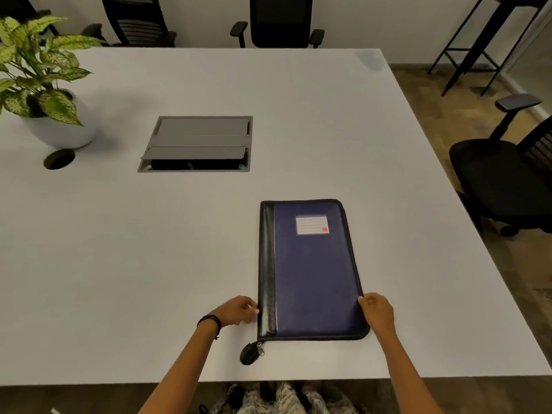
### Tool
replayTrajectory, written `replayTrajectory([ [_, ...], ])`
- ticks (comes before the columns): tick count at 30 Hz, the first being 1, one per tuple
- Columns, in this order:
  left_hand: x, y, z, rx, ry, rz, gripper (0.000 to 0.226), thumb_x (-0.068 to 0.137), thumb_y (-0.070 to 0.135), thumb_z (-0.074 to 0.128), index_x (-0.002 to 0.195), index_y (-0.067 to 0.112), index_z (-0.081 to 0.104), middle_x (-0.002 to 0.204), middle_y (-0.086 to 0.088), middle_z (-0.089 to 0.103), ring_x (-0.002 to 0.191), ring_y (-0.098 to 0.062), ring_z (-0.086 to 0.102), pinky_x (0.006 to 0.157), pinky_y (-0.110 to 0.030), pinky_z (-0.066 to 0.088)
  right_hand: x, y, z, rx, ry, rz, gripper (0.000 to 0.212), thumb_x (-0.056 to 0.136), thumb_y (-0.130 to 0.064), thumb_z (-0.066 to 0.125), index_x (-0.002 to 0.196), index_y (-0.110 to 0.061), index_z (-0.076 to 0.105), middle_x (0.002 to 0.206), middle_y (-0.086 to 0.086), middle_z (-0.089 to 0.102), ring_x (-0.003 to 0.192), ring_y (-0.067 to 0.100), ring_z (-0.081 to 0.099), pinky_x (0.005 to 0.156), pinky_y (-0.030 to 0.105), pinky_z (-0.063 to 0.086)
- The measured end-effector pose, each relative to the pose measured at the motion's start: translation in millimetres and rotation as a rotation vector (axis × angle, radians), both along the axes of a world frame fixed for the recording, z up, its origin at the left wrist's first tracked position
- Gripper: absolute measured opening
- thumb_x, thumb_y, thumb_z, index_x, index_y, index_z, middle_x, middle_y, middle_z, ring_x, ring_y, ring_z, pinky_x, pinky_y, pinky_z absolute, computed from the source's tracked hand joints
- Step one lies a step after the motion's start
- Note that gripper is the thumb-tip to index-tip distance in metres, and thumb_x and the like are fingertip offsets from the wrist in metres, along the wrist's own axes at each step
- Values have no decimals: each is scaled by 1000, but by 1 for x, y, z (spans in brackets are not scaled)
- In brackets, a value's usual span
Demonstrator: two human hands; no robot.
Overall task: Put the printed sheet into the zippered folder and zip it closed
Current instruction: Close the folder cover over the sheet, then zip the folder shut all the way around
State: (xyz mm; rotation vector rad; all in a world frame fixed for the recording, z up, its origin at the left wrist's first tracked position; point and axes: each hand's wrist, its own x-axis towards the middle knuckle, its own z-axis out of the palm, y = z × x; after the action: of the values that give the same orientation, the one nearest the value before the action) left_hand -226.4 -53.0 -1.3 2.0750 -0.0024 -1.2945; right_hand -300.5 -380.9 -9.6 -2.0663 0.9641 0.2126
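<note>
Both hands are bracketing the zippered folder point(310, 270) lying lower right of centre, long axis running up the frame, left hand point(236, 310) curled loosely touching its spine edge, right hand point(378, 312) gripping the opposite edge, zipper pull point(260, 349) sitting nearer the left, printed sheet out of sight.

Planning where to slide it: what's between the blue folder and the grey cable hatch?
Nothing: the head view shows bare white table between the folder and hatch.
</note>
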Motion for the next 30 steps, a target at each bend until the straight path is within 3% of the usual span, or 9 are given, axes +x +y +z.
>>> replayTrajectory([
  [3,-7,1,-1,-3,55,-64,16,92,25,57,105,18,50,91,3,62,79,-6,55,66,-17,40,-2,13,3,-165,-178,-37,16,86,0,55,102,0,55,103,22,56,91,34,57,75,35,49],
  [7,-20,4,-4,-10,96,-124,23,89,17,63,106,14,48,88,1,61,76,-6,52,65,-17,40,4,55,13,-108,-327,225,10,89,-5,52,96,-3,58,99,13,60,86,22,58,73,31,51],
  [10,-28,4,-7,-11,76,-178,39,84,12,68,118,5,50,83,5,61,86,-14,55,81,-25,46,7,103,20,2,-272,545,10,90,-12,51,91,-9,61,90,0,61,69,4,53,62,17,42],
  [12,-32,4,-9,-3,24,-189,49,81,9,70,124,1,48,95,-6,66,93,-17,56,93,-30,46,1,133,20,69,-156,763,13,90,-19,50,92,-14,62,85,-1,65,58,-2,49,57,17,42],
  [14,-36,5,-11,-6,-6,-178,52,79,4,71,125,1,47,103,-11,65,89,-15,57,88,-24,49,-9,155,19,93,-47,902,14,88,-21,51,90,-16,63,80,4,69,58,8,55,60,26,49],
  [17,-40,9,-15,-10,-10,-150,51,78,-3,70,124,2,48,84,9,58,74,-1,55,68,-5,46,-23,172,14,25,88,1024,18,88,-20,48,92,-14,65,87,11,71,79,28,64,70,35,52],
  [21,-41,9,-18,-23,-25,-138,52,77,-3,71,123,3,48,81,13,55,74,-1,54,69,-6,44,-36,175,4,-43,171,1046,25,89,-16,44,97,-7,66,95,17,69,89,35,63,75,39,51],
  [25,-43,8,-21,-33,-55,-129,52,77,-2,72,122,1,48,89,1,58,82,-14,57,71,-10,45,-40,173,-3,-65,114,914,22,85,-14,46,79,-4,65,66,16,59,64,29,54,61,37,47],
  [30,-43,8,-24,-48,-65,-87,42,76,-5,71,112,5,51,82,3,59,72,-9,58,69,-11,48,-46,182,-12,47,45,772,22,86,-24,54,81,-9,70,74,10,74,72,24,67,67,33,54],
])
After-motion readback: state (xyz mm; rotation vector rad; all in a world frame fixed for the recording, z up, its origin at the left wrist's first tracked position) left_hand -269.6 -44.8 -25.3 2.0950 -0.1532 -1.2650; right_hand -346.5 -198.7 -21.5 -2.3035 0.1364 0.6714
